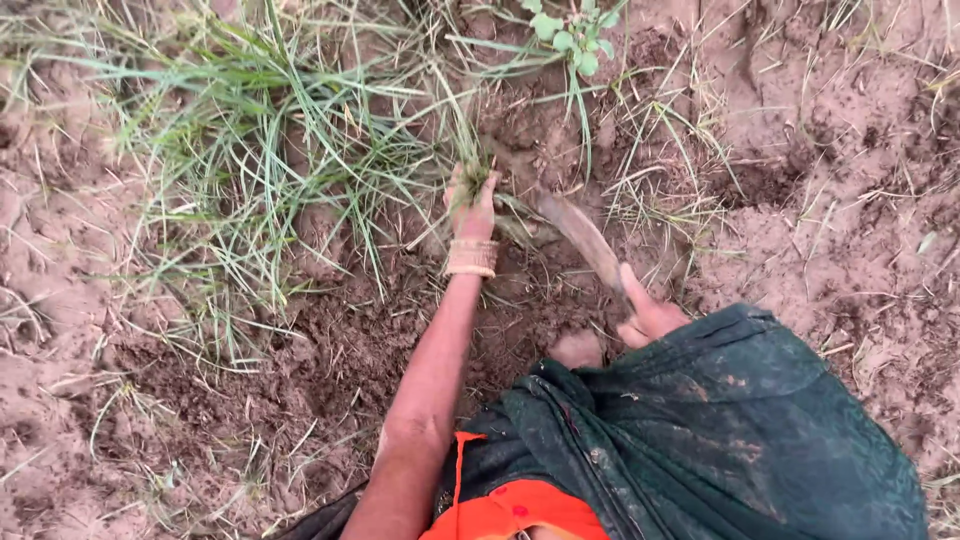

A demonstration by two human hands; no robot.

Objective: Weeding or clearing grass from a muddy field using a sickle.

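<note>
My left hand [472,207] is closed around the base of a tuft of green grass [300,130] growing in damp brown soil; several bangles [471,257] ring that wrist. My right hand [648,312] grips the handle of a curved sickle [578,230], whose muddy blade reaches up and left toward the grass roots just right of my left hand. The blade tip is half buried in earth.
Loose dug soil [330,340] lies in front of me. A small broad-leaved weed [572,35] grows at the top. Dry grass stems scatter to the right. My dark green cloth-covered knee [720,430] and a bare toe [577,350] fill the lower right.
</note>
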